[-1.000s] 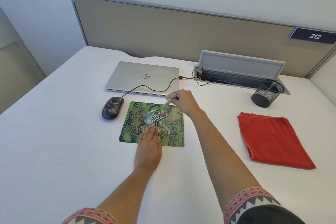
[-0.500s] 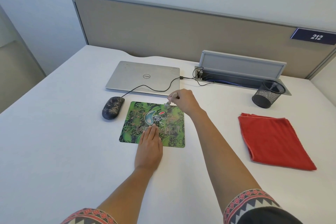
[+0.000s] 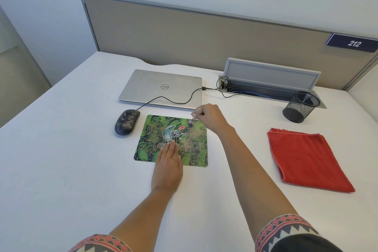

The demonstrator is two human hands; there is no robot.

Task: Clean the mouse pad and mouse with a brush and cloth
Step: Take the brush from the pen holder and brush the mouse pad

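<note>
Nearest you, both forearms reach out of patterned sleeves [image 3: 284,229] across the white desk [image 3: 61,170]. Your left hand [image 3: 167,166] lies flat, fingers straight and pressed together. The fingers rest on the near edge of the mouse pad [image 3: 149,141] at its six o'clock, and the heel of the hand rests on the desk. It grips nothing.

The green patterned mouse pad sits straight ahead at your twelve o'clock. At the pad's one o'clock corner your right hand [image 3: 210,117] has its fingers curled round a small brush [image 3: 192,121], which points down. The bristle end looks to be touching the pad's surface, though it is too small to be sure.

The dark speckled mouse [image 3: 126,121] lies just beside the pad at its ten o'clock, off the pad, its cable running back toward the laptop [image 3: 161,88]. The folded red cloth [image 3: 306,157] lies well apart at the pad's three o'clock, untouched.

Beyond the pad at twelve o'clock the silver laptop is closed. At two o'clock a black mesh pen cup [image 3: 300,106] stands beside an open cable tray [image 3: 270,88].
</note>
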